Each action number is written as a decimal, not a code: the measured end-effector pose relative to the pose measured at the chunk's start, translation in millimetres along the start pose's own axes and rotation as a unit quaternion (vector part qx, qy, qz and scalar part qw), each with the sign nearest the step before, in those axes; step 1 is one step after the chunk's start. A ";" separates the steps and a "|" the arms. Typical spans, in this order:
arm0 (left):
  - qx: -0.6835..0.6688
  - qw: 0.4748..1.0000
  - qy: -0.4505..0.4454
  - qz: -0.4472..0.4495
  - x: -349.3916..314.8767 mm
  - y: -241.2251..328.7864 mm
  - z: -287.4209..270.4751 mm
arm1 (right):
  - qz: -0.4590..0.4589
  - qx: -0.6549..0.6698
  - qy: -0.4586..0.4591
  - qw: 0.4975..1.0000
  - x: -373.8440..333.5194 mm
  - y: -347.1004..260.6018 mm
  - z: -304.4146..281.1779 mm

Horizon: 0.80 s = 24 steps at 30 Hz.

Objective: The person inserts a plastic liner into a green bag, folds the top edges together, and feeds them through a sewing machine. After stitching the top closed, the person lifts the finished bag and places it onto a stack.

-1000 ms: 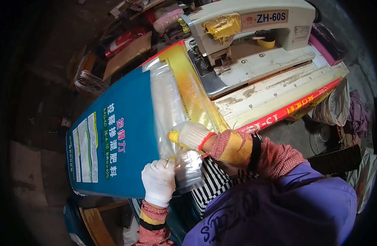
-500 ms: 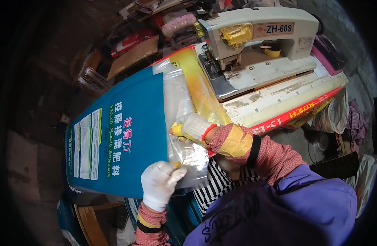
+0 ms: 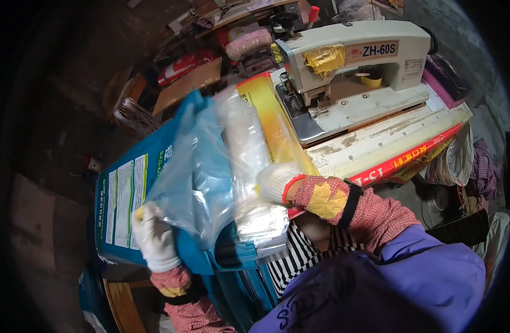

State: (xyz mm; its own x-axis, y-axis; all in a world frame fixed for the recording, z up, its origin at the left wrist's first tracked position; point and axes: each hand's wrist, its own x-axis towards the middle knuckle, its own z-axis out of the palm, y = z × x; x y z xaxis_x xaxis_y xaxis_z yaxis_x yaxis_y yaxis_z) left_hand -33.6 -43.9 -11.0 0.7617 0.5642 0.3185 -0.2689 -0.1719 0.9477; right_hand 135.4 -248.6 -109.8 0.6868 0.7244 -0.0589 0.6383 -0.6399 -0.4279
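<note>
We're up on the wearer's head, wide fisheye staring down, close above left hand (image 3: 156, 237) and right hand (image 3: 278, 182), facing forward over the table (image 3: 371, 147).

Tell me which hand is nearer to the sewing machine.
Right. The right hand is over clear film, below and left of the sewing machine in the view; the left hand is lower and much farther left.

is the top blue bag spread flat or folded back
Folded back, at least partly: clear plastic stretches leftward over the blue bag's printed face to the left hand, hiding part of the print.
</note>
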 end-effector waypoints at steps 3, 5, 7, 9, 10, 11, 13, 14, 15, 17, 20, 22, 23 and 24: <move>-0.050 0.998 -0.033 0.002 -7.7 7.7 -10.5 | -0.029 -0.041 0.092 0.995 -3.7 -10.0 -16.4; 0.093 0.995 -0.014 -0.031 -14.8 5.3 6.6 | -0.163 0.047 0.221 0.960 -12.4 -36.6 -44.2; 0.079 0.997 0.012 -0.020 -32.6 12.9 30.1 | -0.242 0.093 0.191 0.947 -21.1 -68.3 -56.1; 0.105 0.994 -0.005 -0.025 -35.5 14.9 34.4 | -0.198 0.240 0.121 0.943 -18.3 -85.8 -54.2; 0.105 0.994 -0.006 -0.024 -36.9 16.1 35.2 | -0.197 0.240 0.122 0.943 -5.2 -86.8 -48.4; 0.114 0.993 -0.008 -0.028 -38.8 18.2 35.0 | -0.197 0.254 0.117 0.940 14.2 -84.3 -36.1; 0.123 0.992 -0.006 -0.029 -44.2 21.2 32.3 | -0.157 0.299 0.068 0.939 32.4 -81.9 -37.7; 0.120 0.992 -0.004 -0.043 -48.5 22.1 31.9 | -0.149 0.303 0.090 0.937 39.4 -79.0 -34.9; 0.117 0.992 -0.001 -0.055 -52.4 23.5 31.5 | -0.141 0.307 0.112 0.934 45.1 -76.5 -32.6; 0.110 0.992 0.001 -0.066 -59.8 26.5 30.3 | -0.098 0.332 0.111 0.931 49.4 -74.5 -30.7; 0.137 0.989 -0.020 -0.045 -73.8 29.0 31.6 | -0.033 0.400 0.103 0.910 60.2 -70.5 -35.1; 0.138 0.989 -0.020 -0.047 -80.6 34.7 31.5 | 0.010 0.447 0.107 0.888 77.5 -57.6 -28.0; 0.142 0.988 -0.017 -0.052 -83.8 36.1 29.5 | 0.009 0.448 0.108 0.888 85.1 -53.5 -20.4; 0.144 0.989 -0.002 -0.033 -86.1 35.8 23.8 | 0.022 0.517 0.119 0.848 89.3 -51.4 -16.3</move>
State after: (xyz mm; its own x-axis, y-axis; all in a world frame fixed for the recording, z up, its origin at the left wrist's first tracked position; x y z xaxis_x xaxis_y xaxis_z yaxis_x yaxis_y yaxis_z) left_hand -94.8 -117.9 -4.0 0.7749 0.5783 0.2552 -0.0395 -0.3586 0.9327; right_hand 169.6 -155.2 -78.4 0.8313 0.5546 0.0368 0.0502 -0.0090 -0.9987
